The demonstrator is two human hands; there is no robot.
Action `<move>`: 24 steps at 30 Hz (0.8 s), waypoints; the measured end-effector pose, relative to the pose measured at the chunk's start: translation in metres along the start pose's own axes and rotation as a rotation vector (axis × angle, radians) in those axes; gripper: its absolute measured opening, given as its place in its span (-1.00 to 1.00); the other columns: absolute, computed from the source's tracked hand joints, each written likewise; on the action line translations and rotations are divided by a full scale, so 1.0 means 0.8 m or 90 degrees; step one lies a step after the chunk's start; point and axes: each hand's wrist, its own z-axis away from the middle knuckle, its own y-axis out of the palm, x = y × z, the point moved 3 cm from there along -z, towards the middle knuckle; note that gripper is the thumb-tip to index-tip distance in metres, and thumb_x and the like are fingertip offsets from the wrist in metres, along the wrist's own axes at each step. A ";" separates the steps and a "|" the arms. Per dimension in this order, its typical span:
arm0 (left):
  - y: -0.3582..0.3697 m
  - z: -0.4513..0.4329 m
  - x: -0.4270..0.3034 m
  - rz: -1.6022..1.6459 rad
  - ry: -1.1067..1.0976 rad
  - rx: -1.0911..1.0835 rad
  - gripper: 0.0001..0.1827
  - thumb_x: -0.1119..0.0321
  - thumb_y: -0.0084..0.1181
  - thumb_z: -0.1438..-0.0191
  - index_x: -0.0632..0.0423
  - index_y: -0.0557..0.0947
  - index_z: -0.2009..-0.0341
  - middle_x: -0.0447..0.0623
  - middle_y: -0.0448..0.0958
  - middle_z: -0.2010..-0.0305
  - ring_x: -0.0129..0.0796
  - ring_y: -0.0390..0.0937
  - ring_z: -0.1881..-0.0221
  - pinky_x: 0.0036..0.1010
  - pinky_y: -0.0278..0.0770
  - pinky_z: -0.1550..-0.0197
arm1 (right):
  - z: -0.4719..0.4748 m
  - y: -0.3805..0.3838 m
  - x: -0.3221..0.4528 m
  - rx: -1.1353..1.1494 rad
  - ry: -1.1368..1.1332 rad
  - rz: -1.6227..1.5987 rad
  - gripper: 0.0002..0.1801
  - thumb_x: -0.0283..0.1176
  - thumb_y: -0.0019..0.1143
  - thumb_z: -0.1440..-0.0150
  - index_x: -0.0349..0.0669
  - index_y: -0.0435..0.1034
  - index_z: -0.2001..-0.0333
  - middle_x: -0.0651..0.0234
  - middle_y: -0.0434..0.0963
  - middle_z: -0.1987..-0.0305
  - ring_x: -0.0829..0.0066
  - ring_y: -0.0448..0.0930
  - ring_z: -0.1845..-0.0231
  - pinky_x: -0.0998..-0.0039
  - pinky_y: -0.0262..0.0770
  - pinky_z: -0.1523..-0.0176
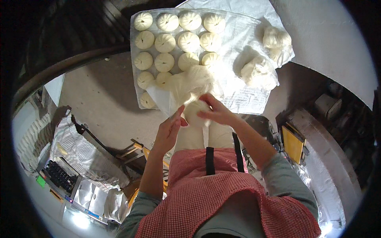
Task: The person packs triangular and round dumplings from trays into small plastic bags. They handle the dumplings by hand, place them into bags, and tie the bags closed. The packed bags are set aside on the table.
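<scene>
My left hand (170, 131) is raised with its fingers pointing up, just left of a pale, blurred shape in front of my legs. On the other side of that shape, my right hand (218, 111) has its thumb and fingers curved. Whether either hand grips anything cannot be told. Beyond them, a translucent plastic bag (198, 78) bulges over the near part of a board covered with white woven plastic sheeting (235, 32). Rows of pleated buns (164, 43) stand on the board's left half, and the bag hides some of them.
Two filled plastic bags, one nearer (259, 73) and one farther (277, 41), sit on the right of the sheeting. A striped cloth (79, 148) covers something at lower left. A yellow panel (293, 142) stands at right. I wear a red checked apron (190, 196).
</scene>
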 end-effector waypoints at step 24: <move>0.084 -0.151 -0.153 0.162 0.117 0.002 -0.63 0.32 -0.32 -0.24 0.11 0.47 -0.04 -0.07 0.55 0.28 -0.53 0.38 0.32 -0.58 0.30 0.21 | 0.021 -0.188 0.182 -0.433 -0.331 0.342 -0.56 -0.32 0.41 0.15 -0.28 0.36 0.24 0.38 0.46 0.34 0.61 0.44 0.33 0.54 0.37 0.26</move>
